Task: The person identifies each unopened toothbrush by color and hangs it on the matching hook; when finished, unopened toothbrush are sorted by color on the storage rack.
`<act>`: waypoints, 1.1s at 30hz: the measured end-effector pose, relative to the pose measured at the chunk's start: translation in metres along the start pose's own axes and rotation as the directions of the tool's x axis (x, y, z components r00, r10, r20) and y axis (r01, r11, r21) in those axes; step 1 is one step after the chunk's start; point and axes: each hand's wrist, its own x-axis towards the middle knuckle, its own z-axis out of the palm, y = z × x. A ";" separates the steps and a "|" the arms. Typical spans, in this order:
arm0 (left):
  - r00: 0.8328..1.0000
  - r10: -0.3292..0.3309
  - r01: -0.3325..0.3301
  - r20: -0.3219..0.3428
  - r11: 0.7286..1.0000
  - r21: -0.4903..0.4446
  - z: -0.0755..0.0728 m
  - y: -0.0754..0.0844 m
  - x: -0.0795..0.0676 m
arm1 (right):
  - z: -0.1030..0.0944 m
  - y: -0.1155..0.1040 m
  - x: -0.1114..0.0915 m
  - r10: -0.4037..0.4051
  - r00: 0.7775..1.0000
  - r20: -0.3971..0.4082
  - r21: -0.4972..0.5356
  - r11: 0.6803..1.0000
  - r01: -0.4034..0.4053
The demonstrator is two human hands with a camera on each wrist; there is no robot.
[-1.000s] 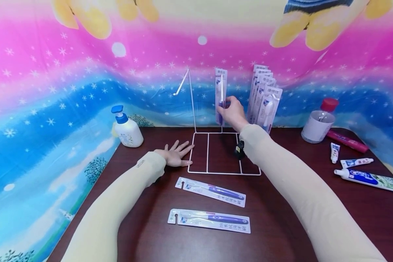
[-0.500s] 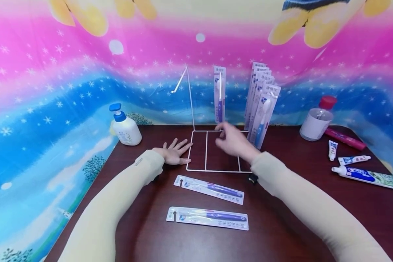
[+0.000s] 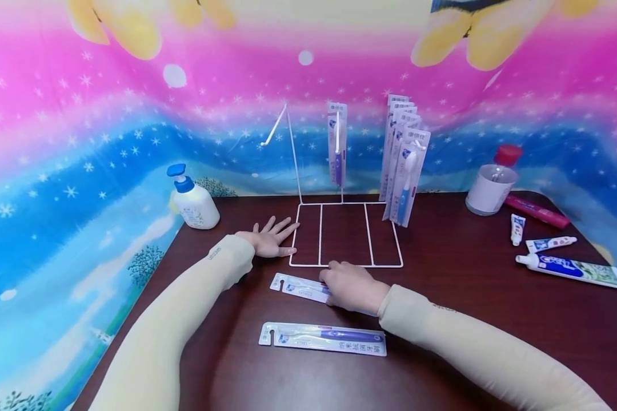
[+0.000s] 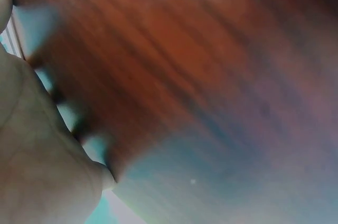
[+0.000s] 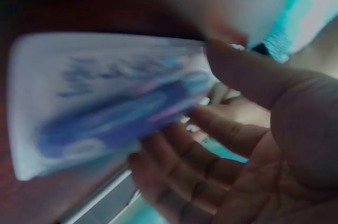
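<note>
My right hand (image 3: pixel 353 285) pinches a packaged toothbrush (image 3: pixel 299 287) across its long edges, thumb on one side and fingers on the other. The right wrist view shows the purple handle end of that pack (image 5: pixel 105 102), blurred. A second toothbrush pack (image 3: pixel 324 339) lies nearer me on the table. My left hand (image 3: pixel 269 238) lies flat with fingers spread, its fingertips at the left side of a white wire rack (image 3: pixel 345 266). One purple toothbrush pack (image 3: pixel 337 148) hangs on the rack's middle hook; several packs (image 3: pixel 406 177) hang on the right hook. The left hook (image 3: pixel 273 127) is bare.
A white pump bottle (image 3: pixel 195 205) stands at the back left. To the right are a red-capped clear bottle (image 3: pixel 488 188), a red tube-like box (image 3: pixel 540 211), a large toothpaste tube (image 3: pixel 573 272) and two small tubes (image 3: pixel 551 244). A patterned cloth (image 3: pixel 236 74) hangs behind the table.
My right hand let go of the pack on the middle hook, came down toward me and took hold of the farther pack on the table. The left hand stayed put.
</note>
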 end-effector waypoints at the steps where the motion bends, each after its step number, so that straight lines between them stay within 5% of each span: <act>1: 1.000 0.000 0.000 -0.001 1.000 0.005 0.002 -0.001 0.000 | 0.001 0.000 0.000 -0.004 1.000 0.000 -0.009 1.000 0.004; 15: 1.000 -0.005 0.005 -0.003 0.999 -0.041 0.012 -0.010 0.006 | -0.011 0.007 -0.007 -0.008 0.999 0.054 0.040 0.999 0.006; 20: 1.000 0.007 -0.007 -0.011 0.999 -0.035 0.012 -0.009 0.005 | -0.035 0.008 -0.014 0.025 0.993 -0.117 0.167 0.986 -0.005; 22: 0.999 0.014 -0.015 -0.032 1.000 -0.024 0.010 -0.006 0.003 | -0.048 0.009 -0.018 0.053 0.972 -0.229 0.282 0.959 0.014; 25: 1.000 0.015 -0.016 -0.026 1.000 -0.012 0.007 -0.003 0.002 | -0.067 0.012 -0.024 0.119 0.911 -0.394 0.447 0.891 0.077; 28: 1.000 -0.001 0.001 -0.004 1.000 -0.016 0.004 -0.002 0.002 | -0.084 0.016 -0.030 0.209 0.857 -0.471 0.566 0.817 0.112; 30: 1.000 0.002 -0.002 -0.005 1.000 -0.014 0.004 -0.002 0.003 | -0.092 0.019 -0.032 0.251 0.845 -0.473 0.616 0.780 0.113; 33: 1.000 0.000 0.000 -0.002 1.000 -0.023 0.004 -0.003 0.003 | -0.099 0.023 -0.033 0.280 0.857 -0.432 0.668 0.739 0.095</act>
